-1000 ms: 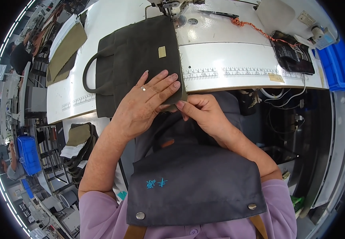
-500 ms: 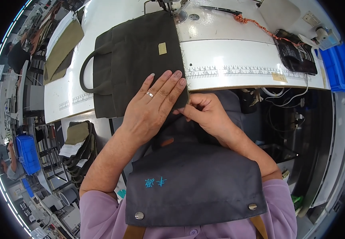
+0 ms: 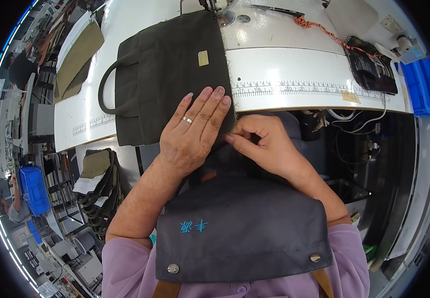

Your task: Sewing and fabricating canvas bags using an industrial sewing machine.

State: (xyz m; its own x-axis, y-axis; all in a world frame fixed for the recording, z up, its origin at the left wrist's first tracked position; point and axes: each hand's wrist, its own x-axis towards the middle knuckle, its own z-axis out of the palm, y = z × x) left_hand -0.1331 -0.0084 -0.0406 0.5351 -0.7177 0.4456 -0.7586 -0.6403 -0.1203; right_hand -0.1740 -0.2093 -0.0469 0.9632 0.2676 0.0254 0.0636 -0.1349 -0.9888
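Note:
A dark olive fabric bag panel (image 3: 175, 54) with a loop handle (image 3: 106, 92) on its left side lies on the white sewing table (image 3: 279, 64). A small yellowish tape piece (image 3: 203, 58) sticks to it. My left hand (image 3: 190, 129), with a ring on one finger, rests flat on the panel's near right part, fingers stretched out. At the panel's near right corner, my right hand (image 3: 264, 144) pinches the fabric edge between thumb and bent fingers. The far right corner of the panel sits by the sewing machine's foot area (image 3: 225, 17).
A ruler scale (image 3: 299, 90) runs along the table's front edge. Dark tweezers (image 3: 277, 10) and an orange cord (image 3: 324, 32) lie at the back right, near a black device (image 3: 369, 67). Folded fabric pieces (image 3: 98, 179) hang at lower left; olive pieces (image 3: 78, 59) lie farther left.
The bag panel and my left hand have barely shifted. My right thumb and fingers have closed up slightly at the panel's corner.

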